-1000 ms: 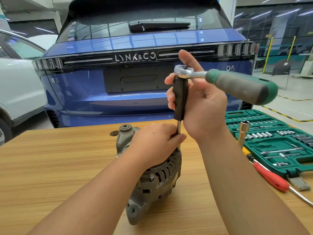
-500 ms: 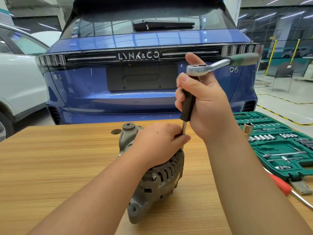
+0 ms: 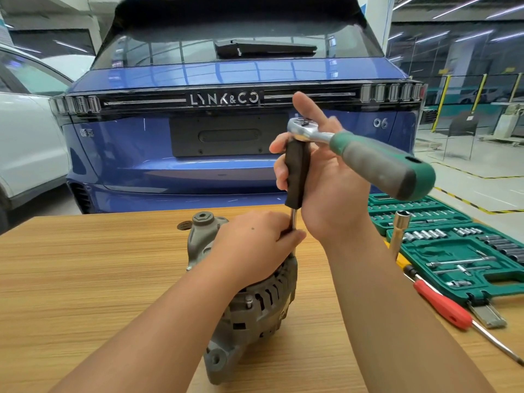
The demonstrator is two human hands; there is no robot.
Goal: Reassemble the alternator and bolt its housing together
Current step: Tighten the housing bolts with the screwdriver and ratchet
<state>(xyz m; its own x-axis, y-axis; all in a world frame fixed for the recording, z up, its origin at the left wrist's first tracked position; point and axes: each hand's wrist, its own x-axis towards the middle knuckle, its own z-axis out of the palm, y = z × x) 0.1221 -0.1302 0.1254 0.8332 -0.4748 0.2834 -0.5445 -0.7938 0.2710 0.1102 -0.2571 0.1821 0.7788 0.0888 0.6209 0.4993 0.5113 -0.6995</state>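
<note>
While the left hand (image 3: 255, 245) grips the alternator (image 3: 255, 302) on the table (image 3: 85, 279), the right hand (image 3: 320, 180) clasps the black extension (image 3: 296, 177) under the ratchet (image 3: 368, 154). Behind, a blue car (image 3: 226, 154) reads "LYNK&CO" and "06". A green socket case (image 3: 453, 245) lies right.

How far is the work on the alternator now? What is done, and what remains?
Done: the alternator stands on the table with its housing halves joined. In hand: the left hand steadies it and the extension's lower shaft, while the right hand grips the extension, with the ratchet on top, driving one bolt. Left: whether this bolt is tight, or others remain, cannot be seen.
</note>
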